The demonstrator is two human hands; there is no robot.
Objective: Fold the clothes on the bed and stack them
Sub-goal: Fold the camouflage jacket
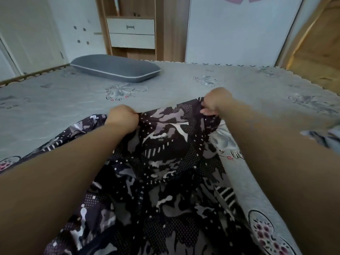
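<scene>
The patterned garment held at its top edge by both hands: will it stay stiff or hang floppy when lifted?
Probably floppy: the patterned garment sags and creases between the left hand and right hand. It looks thin, so likely light. Each grip bunches the cloth, so it should hold without slipping.

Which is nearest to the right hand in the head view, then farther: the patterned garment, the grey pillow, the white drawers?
From the right hand:
1. Patterned garment: gripped at its top edge, spread toward the person.
2. Grey pillow: on the bed, far left.
3. White drawers: in the wooden unit past the bed.
</scene>
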